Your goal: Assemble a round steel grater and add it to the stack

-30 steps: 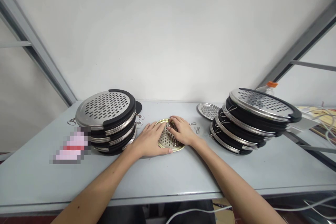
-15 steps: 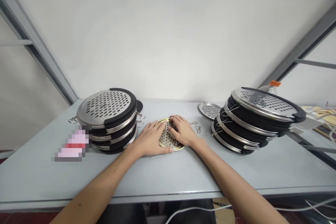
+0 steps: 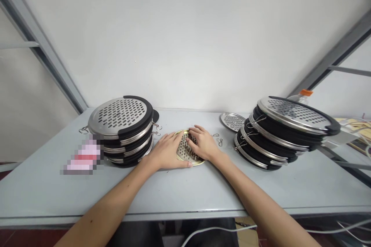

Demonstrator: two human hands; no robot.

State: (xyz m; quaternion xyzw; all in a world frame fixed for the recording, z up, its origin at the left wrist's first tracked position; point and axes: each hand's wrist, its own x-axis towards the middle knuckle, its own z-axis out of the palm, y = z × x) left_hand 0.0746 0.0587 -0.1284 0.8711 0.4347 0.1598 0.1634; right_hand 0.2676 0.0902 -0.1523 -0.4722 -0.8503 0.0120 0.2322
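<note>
A round metal grater disc (image 3: 185, 150) with a yellowish rim lies flat on the table between my hands. My left hand (image 3: 168, 152) rests along its left side, fingers stretched forward and thumb reaching over the front rim. From the right, my right hand (image 3: 205, 144) lies over the disc's right part; its fingers are apart and slightly bent, touching the perforated surface. Both hands are open and cover part of the disc. Just beyond my right hand are small wire clips (image 3: 220, 142).
A stack of round graters with black edging (image 3: 120, 117) stands at left, a taller, leaning stack (image 3: 292, 115) at right. Behind the latter lie a loose grater disc (image 3: 232, 120) and an orange-capped bottle (image 3: 305, 93). A blurred pink item (image 3: 84, 158) sits at left; a white cable (image 3: 214, 229) hangs below the edge.
The view has shifted slightly, so the stacks appear a little further right. Both hands stay on the grater disc with almost the same pose.
</note>
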